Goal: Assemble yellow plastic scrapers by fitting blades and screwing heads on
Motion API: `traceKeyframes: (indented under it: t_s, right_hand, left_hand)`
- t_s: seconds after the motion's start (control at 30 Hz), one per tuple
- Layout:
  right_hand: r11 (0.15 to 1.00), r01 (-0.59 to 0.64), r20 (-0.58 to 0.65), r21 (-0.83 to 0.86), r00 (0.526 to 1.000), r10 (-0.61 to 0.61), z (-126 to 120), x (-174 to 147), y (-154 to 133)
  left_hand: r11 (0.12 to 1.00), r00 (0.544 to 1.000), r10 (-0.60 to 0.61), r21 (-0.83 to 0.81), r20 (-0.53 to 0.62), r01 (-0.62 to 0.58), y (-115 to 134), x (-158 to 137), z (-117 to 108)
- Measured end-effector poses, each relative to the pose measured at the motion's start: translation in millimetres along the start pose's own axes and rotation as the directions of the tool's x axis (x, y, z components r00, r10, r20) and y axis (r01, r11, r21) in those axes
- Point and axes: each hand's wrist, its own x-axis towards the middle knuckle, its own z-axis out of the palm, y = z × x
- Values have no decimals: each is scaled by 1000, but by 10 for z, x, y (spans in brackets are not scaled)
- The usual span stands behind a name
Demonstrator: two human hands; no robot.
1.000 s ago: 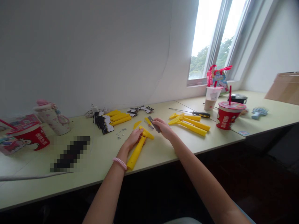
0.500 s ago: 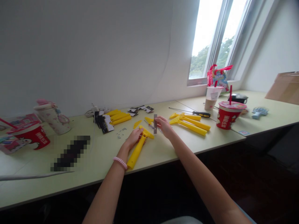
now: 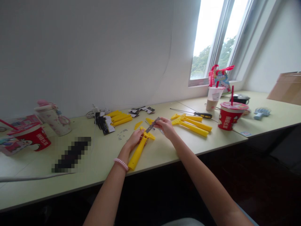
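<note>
Head view: the left hand point(image 3: 135, 140) is gripping a yellow scraper point(image 3: 138, 151) over the table point(image 3: 162, 151); the right hand point(image 3: 166, 127) is pinching a metal strip point(image 3: 152, 125) at the scraper's crosspiece point(image 3: 150, 136), contact unclear. A loose pinch would be risking a slip that nicks the left hand.

At the left we see a red cup point(image 3: 41, 139) near a pale bottle point(image 3: 50, 118) with a pink top, and a white cable point(image 3: 35, 179) closer to us. At the right, we find a bag point(image 3: 223, 82) with red handles by the window point(image 3: 205, 47), a part-filled clear cup point(image 3: 212, 103) before it, a lidded red tub point(image 3: 231, 117) with a straw, and a cardboard box point(image 3: 287, 88).
</note>
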Motion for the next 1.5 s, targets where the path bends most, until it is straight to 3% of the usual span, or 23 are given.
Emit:
traceKeyframes:
  t_s: [0.33, 0.57, 0.77, 0.83, 1.03, 1.5]
  right_hand:
    - [993, 95, 68, 63, 993, -100, -19, 19, 6]
    - [982, 102, 36, -160, 995, -98, -38, 17, 4]
    - [992, 31, 24, -122, 999, -28, 15, -1, 35]
    - [986, 30, 60, -166, 998, -21, 43, -23, 47]
    - [977, 30, 197, -211, 980, 12, 87, -64, 92]
    - [979, -3, 252, -206, 966, 56, 116, -101, 70]
  left_hand:
    - [1000, 1000, -5, -22, 0, 5, -48, 37, -33]
    - [999, 1000, 10, -35, 26, -10, -50, 33, -33]
    - [987, 988, 151, -46, -37, -153, -67, -18, -6]
    - [982, 982, 190, -5, -7, -190, -73, -23, 1]
    - [978, 986, 167, 124, 22, -169, -99, 21, -20]
    - [980, 982, 187, 69, 19, -188, -70, 3, -6]
